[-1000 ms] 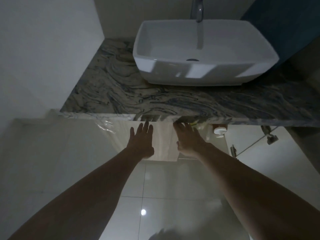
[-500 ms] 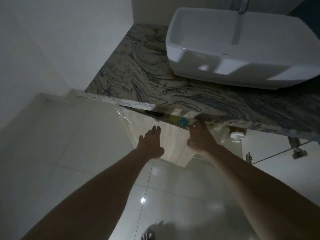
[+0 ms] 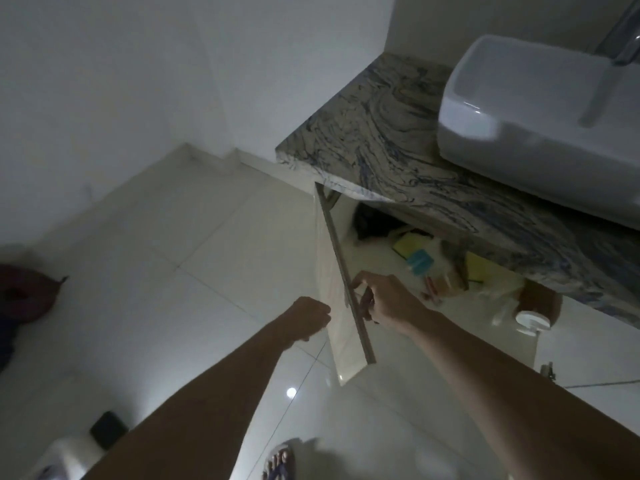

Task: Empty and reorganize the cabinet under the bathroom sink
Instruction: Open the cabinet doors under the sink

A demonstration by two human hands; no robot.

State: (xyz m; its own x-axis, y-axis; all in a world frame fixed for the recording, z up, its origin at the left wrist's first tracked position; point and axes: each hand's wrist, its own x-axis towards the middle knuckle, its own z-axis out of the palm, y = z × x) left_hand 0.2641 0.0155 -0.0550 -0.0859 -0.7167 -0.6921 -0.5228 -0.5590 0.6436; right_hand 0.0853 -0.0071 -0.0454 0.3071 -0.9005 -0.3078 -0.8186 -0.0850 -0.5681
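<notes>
Cabinet door (image 3: 337,289) stands ajar — glossy, pale — right hand (image 3: 388,301) fingers pinching its edge.

Dim, low light throughout. Plain white walls (image 3: 138,81) meeting in a corner. Glossy pale floor tiles (image 3: 145,306) with thin grout lines — one small bright reflection of a lamp (image 3: 291,392). Swirled grey-blue marble tabletop (image 3: 381,147) at upper right, carrying a white rectangular basin (image 3: 540,133) — chrome tap (image 3: 627,46) above.
</notes>
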